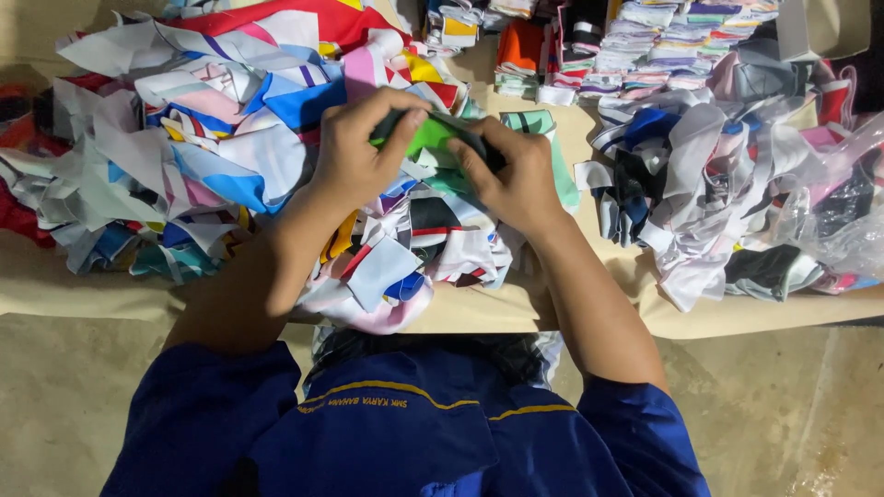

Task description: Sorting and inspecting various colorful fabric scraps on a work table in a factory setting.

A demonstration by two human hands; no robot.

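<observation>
Both hands, left hand (354, 152) and right hand (516, 179), fingers closed, pinch a green scrap (433, 138) above the pile (221, 138) mid-table (479, 317). Judged light, limp, maybe slippery; best held at edges.

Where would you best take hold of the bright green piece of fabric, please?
Grip the green fabric piece at its two ends, probably from both sides as the left hand and right hand do: it is limp and lies crosswise atop the scrap pile.
</observation>
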